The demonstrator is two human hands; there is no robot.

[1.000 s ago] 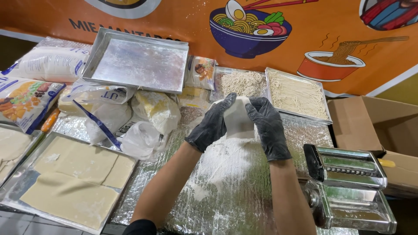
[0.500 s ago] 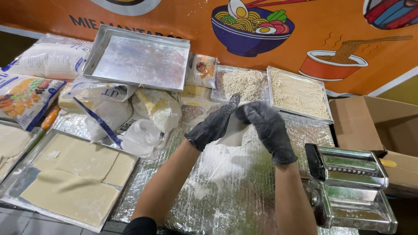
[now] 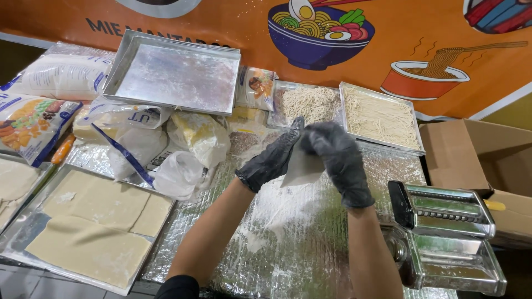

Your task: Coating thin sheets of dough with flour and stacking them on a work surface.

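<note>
Two gloved hands [image 3: 310, 158] hold one dough sheet [image 3: 302, 169].

Crinkled shiny foil over tabletop [image 3: 310, 249]; matt black rubbery gloves on hands [image 3: 310, 158]; polished metal pasta machine [image 3: 449, 232]; smooth matt dough sheets [image 3: 94, 221].

The black-gloved right hand [image 3: 339, 160] and black-gloved left hand [image 3: 272, 158] are motion-blurred, and their fingers cover much of the pale dough sheet [image 3: 302, 169] between them. The chrome pasta roller [image 3: 446, 238] runs off the bottom edge. The flat tray of cream dough slabs [image 3: 88, 221] is cut off at the left.
</note>
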